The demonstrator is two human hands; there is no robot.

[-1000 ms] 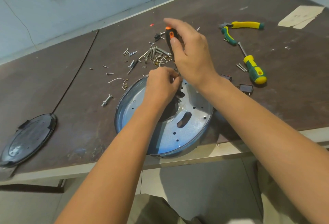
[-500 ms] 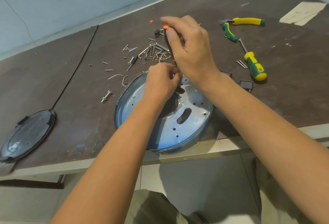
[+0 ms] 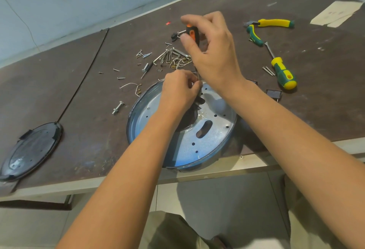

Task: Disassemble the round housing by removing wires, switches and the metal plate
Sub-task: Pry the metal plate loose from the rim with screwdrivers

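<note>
Nearest to me, the round housing (image 3: 134, 116) sits at the front edge of the worktop (image 3: 88, 130), and its near rim looks like it hangs over a bit. The metal plate (image 3: 209, 142) is in there, shiny side up, full of holes plus one long slot.

The left hand (image 3: 177, 90) is on the far side of the plate, fingers (image 3: 194, 86) bunched tight around the lower shaft of the screwdriver (image 3: 192, 32). I can't see the tip or the screw, the hand hides them. The right hand (image 3: 213, 55) is above it, with thumb and fingers curled round the orange and black handle. My guess is a plate screw is being worked out.

What could go wrong:
- Pushing down hard with the housing part off the edge could tip it or make it skate.
- If the tip jumps out of the screw head, it goes straight into the left fingers.
- A freed screw could roll off the front.

Further back there's a bolt (image 3: 118, 107) and a pile of loose screws (image 3: 171, 57). A couple of little black switches (image 3: 273, 93) lie off to the right, with a green and yellow screwdriver (image 3: 284, 74) and pliers (image 3: 266, 27) beyond. A dark lid (image 3: 31, 150) sits far left.
</note>
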